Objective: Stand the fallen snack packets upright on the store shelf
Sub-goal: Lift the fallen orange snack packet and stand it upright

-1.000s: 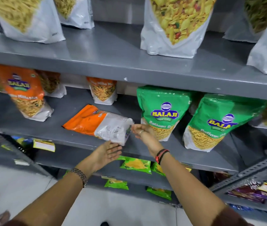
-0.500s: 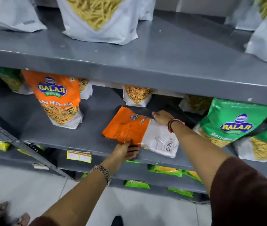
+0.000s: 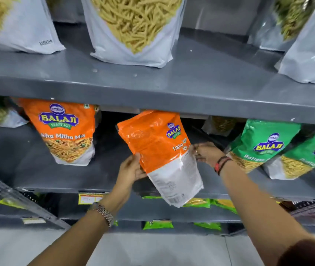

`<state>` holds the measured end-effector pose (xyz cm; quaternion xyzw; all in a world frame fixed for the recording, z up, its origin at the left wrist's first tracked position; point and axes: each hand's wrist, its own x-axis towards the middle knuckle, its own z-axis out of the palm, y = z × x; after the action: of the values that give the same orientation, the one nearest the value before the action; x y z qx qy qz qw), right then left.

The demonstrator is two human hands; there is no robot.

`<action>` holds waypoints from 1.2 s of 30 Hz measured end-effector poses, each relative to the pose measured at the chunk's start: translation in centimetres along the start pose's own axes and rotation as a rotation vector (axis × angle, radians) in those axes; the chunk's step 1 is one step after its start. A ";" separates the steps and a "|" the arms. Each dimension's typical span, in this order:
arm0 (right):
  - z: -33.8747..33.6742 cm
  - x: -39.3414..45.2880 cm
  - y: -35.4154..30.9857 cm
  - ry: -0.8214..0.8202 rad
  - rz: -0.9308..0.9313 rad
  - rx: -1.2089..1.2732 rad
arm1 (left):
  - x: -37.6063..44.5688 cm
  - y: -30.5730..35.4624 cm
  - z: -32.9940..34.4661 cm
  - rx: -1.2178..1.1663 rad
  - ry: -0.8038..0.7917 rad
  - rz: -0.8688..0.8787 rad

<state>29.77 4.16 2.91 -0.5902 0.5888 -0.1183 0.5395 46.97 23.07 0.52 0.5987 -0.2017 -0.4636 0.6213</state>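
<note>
An orange and white Balaji snack packet (image 3: 158, 150) is lifted off the middle shelf (image 3: 80, 175), tilted with its orange top toward the back and its white bottom hanging past the shelf's front edge. My left hand (image 3: 131, 169) grips its left edge. On the opposite edge, my right hand (image 3: 205, 152) pinches the packet. Its back face with small print is turned toward me.
An upright orange Balaji packet (image 3: 66, 131) stands to the left. Two green Balaji packets (image 3: 264, 144) lean at the right. White pouches of yellow snacks (image 3: 133, 29) stand on the upper shelf (image 3: 191, 85). Small green packets (image 3: 157, 224) lie on lower shelves.
The orange packet lay flat on the middle shelf; both hands have taken hold of it and raised it to a steep tilt. The view has shifted left.
</note>
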 end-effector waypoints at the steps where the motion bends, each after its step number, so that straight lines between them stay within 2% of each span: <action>1: 0.0 -1.0 0.0 0.001 -0.032 0.067 | -0.1 1.1 0.1 0.024 0.000 0.051; 4: 0.0 -2.9 -0.6 0.019 -0.166 0.226 | 0.1 3.9 0.2 0.072 -0.011 0.178; 7: 0.2 -3.5 -1.1 0.118 -0.255 0.331 | 0.8 6.3 0.9 0.115 -0.021 0.257; 12: 1.9 -2.3 0.7 0.216 -0.225 0.341 | 3.5 6.0 1.4 0.232 0.011 0.258; 17: 2.1 -2.4 0.9 0.166 -0.209 0.447 | 4.1 4.8 1.6 0.333 0.136 0.291; 20: 1.5 -2.5 0.5 0.145 -0.218 0.472 | 3.1 3.3 1.6 0.397 0.162 0.167; 22: 1.3 -2.7 0.8 0.144 -0.218 0.462 | 2.0 1.7 1.5 0.420 0.102 -0.029; 24: 1.1 -3.0 1.5 0.136 -0.216 0.434 | 0.4 0.6 1.7 0.411 -0.094 -0.254; 26: 1.1 -3.4 2.0 0.130 -0.218 0.417 | -0.6 0.4 2.5 0.407 -0.306 -0.361; 27: 1.1 -3.6 2.3 0.137 -0.212 0.414 | -0.8 0.6 3.2 0.378 -0.349 -0.381; 29: 1.4 -4.0 3.1 0.170 -0.192 0.402 | -0.3 1.1 4.6 0.290 -0.326 -0.371; 31: 1.8 -4.7 4.0 0.186 -0.177 0.387 | 0.8 1.8 6.3 0.201 -0.196 -0.346; 33: 2.8 -5.7 4.8 0.122 -0.173 0.383 | 1.5 2.5 7.8 0.142 -0.081 -0.332; 36: 4.4 -6.6 5.2 -0.025 -0.181 0.387 | 2.0 3.7 10.0 0.066 -0.063 -0.322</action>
<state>28.40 13.20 0.48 -0.5274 0.4930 -0.2696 0.6373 41.08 15.31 5.38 0.6284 -0.1378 -0.5688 0.5124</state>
